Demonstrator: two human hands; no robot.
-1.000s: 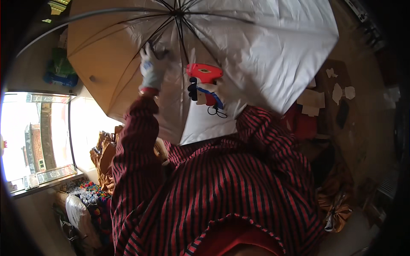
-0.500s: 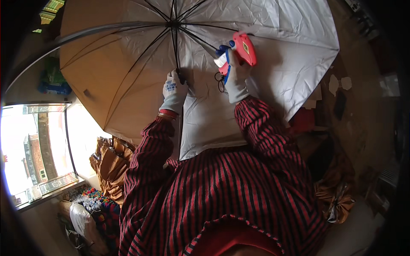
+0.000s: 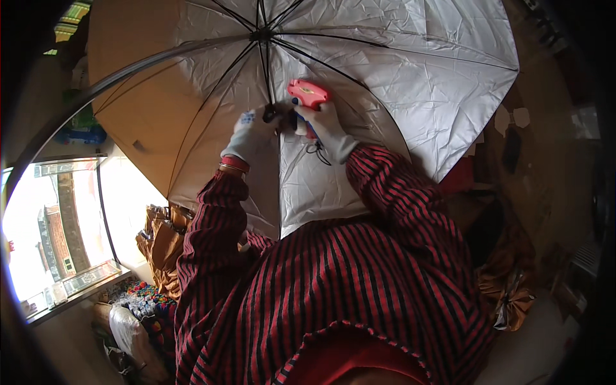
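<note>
An opened umbrella (image 3: 333, 179) with a silver-grey inner side is spread before me, its black ribs (image 3: 267, 70) meeting at a hub (image 3: 263, 34). My left hand (image 3: 247, 133), in a white glove, is closed at the dark joint (image 3: 271, 114) of the rib pointing toward me. In my gloved right hand (image 3: 326, 125) is a red hand-held tool (image 3: 309, 93) with blue and white parts, its exact kind unclear. The tool's lower end is close beside the left fingertips; whether it touches the rib is blurred. A thin black loop (image 3: 317, 153) hangs below it.
The curved umbrella shaft (image 3: 122, 74) arches from the hub to the left. Crumpled brown fabric (image 3: 160, 244) lies left of me, near a bright window (image 3: 58, 231). More brown folded fabric (image 3: 510, 301) is at the right. Colourful knitted material (image 3: 144, 298) sits at lower left.
My right hand has brought the red tool left and down, from over the right panel to beside my left hand. The left hand has shifted slightly left; its fingers stay at the rib.
</note>
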